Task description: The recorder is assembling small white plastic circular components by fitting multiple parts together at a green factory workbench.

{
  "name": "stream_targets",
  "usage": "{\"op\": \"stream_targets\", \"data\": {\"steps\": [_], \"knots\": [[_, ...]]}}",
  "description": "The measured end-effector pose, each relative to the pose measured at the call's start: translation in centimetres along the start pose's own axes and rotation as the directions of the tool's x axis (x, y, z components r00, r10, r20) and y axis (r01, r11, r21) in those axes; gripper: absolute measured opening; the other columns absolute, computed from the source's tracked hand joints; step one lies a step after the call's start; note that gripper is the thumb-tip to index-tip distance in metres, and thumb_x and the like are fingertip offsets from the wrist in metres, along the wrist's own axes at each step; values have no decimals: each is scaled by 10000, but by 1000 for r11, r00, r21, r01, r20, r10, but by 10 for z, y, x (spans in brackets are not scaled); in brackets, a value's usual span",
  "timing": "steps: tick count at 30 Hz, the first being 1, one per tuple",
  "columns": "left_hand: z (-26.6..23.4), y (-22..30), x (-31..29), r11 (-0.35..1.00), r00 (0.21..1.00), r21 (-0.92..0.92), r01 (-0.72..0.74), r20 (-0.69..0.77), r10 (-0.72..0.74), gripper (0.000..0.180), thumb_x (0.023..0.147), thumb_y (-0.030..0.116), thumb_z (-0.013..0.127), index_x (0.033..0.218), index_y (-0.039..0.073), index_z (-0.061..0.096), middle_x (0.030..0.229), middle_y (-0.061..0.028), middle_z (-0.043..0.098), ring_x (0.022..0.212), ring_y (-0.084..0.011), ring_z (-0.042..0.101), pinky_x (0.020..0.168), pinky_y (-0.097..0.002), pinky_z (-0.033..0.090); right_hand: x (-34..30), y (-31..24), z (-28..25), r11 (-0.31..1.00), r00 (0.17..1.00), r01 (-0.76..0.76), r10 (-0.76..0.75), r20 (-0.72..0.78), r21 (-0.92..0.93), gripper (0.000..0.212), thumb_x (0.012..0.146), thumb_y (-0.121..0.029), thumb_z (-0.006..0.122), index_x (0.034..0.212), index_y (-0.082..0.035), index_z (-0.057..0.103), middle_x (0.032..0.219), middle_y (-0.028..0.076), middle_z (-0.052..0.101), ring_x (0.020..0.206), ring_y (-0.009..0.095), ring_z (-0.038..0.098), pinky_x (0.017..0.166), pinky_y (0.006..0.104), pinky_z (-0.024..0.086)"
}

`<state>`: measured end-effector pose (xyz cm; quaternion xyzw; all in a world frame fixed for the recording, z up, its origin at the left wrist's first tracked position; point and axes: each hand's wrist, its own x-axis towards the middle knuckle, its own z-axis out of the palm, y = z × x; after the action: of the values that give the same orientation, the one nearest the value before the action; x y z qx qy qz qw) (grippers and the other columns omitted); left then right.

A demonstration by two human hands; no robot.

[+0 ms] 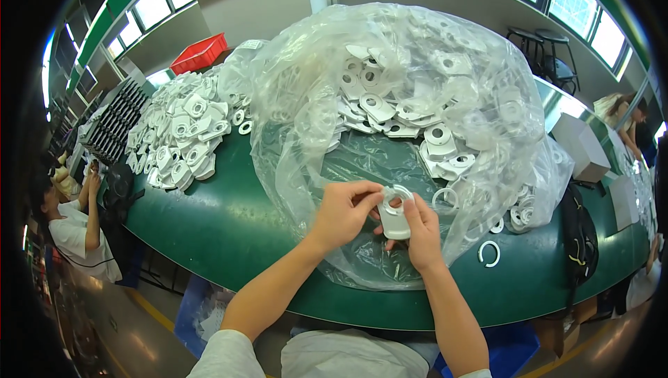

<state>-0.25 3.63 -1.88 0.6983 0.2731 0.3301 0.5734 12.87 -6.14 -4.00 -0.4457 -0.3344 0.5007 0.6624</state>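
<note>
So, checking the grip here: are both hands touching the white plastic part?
Touching. The head view shows left hand fingertips on the white plastic part at its ring, right hand fingers wrapped around its side.

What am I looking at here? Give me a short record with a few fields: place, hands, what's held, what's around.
Place: green worktable in a workshop with high windows
Left hand: pinches the top ring of a white plastic part
Right hand: grips the same part from its right side
Under the hands: clear plastic bag, open, holding many like white parts
Left of the bag: loose heap of white parts
Farther left: red crate
On the table, right: single white ring
</note>
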Motion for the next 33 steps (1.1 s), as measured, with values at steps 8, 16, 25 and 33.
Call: {"op": "stream_targets", "data": {"steps": [8, 16, 25, 33], "knots": [[3, 1, 3, 989, 987, -40, -144, 73, 146, 155, 867, 4, 585, 1000, -33, 655, 892, -61, 614, 779, -102, 605, 693, -218, 491, 1, 3, 1, 961, 993, 114, -121, -12, -252, 325, 987, -279, 435, 927, 7, 576, 789, 90, 624, 573, 133, 610, 425, 208, 427], [0, 2, -2, 955, 969, 170, -241, 97, 227, 89, 843, 36, 615, 888, -30, 655, 837, -53, 600, 745, -113, 578, 659, -237, 450, -5, 4, 9, 941, 993, 107, -119, -17, -321, 315, 977, -244, 455, 853, 20, 576, 680, 78, 605, 513, 160, 607, 454, 239, 451], [4, 2, 1, 994, 984, -5, -105, 142, 105, 212, 821, 28, 627, 1028, -15, 636, 899, -54, 615, 835, -116, 596, 720, -240, 475, -1, 6, 5, 994, 988, 61, -72, -134, -89, 469, 1004, -341, 342, 837, 11, 603, 614, 56, 604, 474, 119, 579, 394, 230, 416], [-5, -14, 4, 998, 979, -46, 54, 197, -44, 261, 883, 71, 585, 1122, -34, 600, 930, -52, 647, 761, -88, 594, 653, -223, 490, 2, 1, -5, 991, 999, 29, -26, 30, -130, 609, 994, -476, 231, 983, 20, 584, 766, 118, 640, 501, 148, 601, 332, 207, 361]]}}
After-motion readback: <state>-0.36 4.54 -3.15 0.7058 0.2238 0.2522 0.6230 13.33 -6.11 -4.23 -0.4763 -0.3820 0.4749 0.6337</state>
